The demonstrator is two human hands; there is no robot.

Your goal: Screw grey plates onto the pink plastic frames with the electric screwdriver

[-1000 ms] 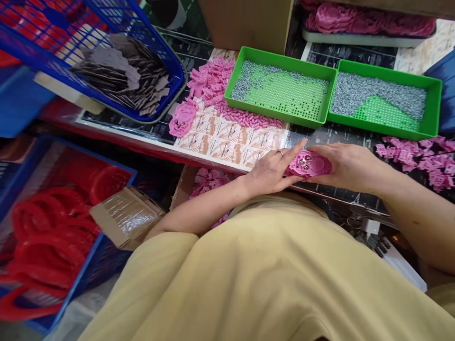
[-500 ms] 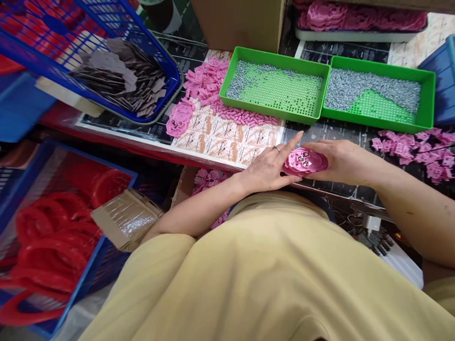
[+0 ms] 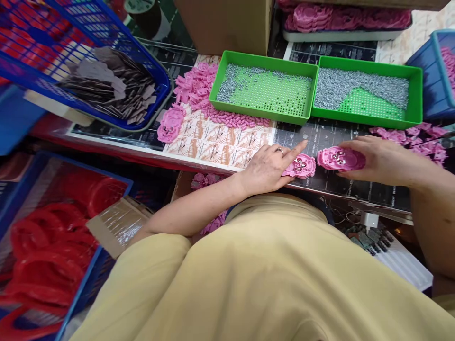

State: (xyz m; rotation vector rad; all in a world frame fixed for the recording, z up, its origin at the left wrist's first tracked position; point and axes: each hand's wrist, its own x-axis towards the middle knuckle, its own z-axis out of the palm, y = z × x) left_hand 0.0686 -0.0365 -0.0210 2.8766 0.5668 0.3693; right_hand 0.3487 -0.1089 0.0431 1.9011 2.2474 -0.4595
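Note:
My left hand (image 3: pixel 267 169) rests low at the table's front edge. Its index finger points forward and its thumb lies below, with a pink plastic casing part (image 3: pixel 304 166) between them. Small shiny metal pieces show on that part's face. My right hand (image 3: pixel 386 160) is closed on the right end of a second pink casing part, seemingly a stack (image 3: pixel 339 158), also with shiny bits in the middle. A narrow gap of dark table separates the two pink pieces. The right palm hides part of the stack's end.
Two green trays (image 3: pixel 263 113) of small silver screws stand beyond my hands. Small pink parts (image 3: pixel 197 85) are heaped left, more (image 3: pixel 426 142) right. One pink casing (image 3: pixel 171 124) lies near a blue basket (image 3: pixel 168 90) of grey pieces. Red rings fill a lower-left crate (image 3: pixel 130 182).
My right hand has moved right with a pink stack, away from my left hand. Another pink part now shows at my left hand. The view has shifted slightly.

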